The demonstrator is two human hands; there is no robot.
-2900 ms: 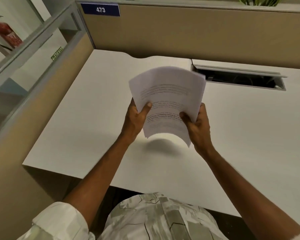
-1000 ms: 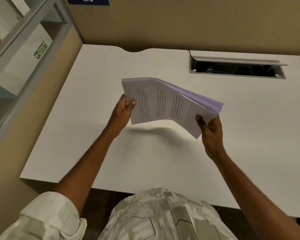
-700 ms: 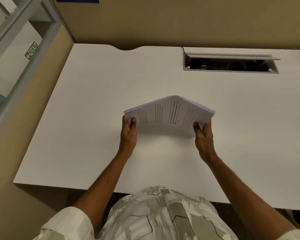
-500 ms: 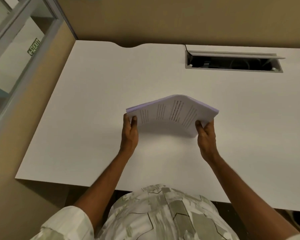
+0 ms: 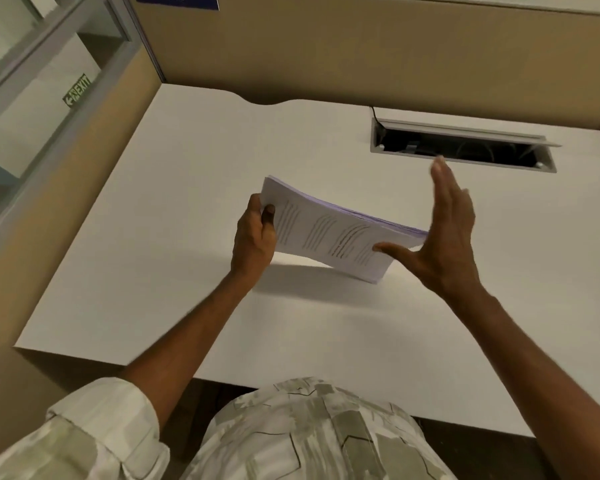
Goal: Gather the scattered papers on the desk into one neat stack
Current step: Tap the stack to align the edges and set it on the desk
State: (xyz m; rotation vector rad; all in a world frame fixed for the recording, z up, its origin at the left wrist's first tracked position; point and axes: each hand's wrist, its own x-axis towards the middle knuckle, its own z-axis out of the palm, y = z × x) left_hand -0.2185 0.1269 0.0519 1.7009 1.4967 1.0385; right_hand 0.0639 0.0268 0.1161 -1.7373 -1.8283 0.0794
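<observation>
A stack of printed white papers [image 5: 329,233] hangs tilted just above the white desk [image 5: 174,237], its left end higher and its lower right corner close to the surface. My left hand [image 5: 255,237] grips the stack's left end, thumb on top. My right hand [image 5: 444,233] is flat and upright, fingers together and pointing away, its palm against the stack's right edge and its thumb lying on the top sheet. No other loose sheets show on the desk.
An open grey cable tray [image 5: 461,147] is recessed in the desk at the back right. Tan partition walls [image 5: 361,53] close the back and left. The desk's front edge runs just ahead of my torso.
The stack was bowed upward between both hands; now it sags and tilts. My right hand let go of its pinch and opened flat against the right edge.
</observation>
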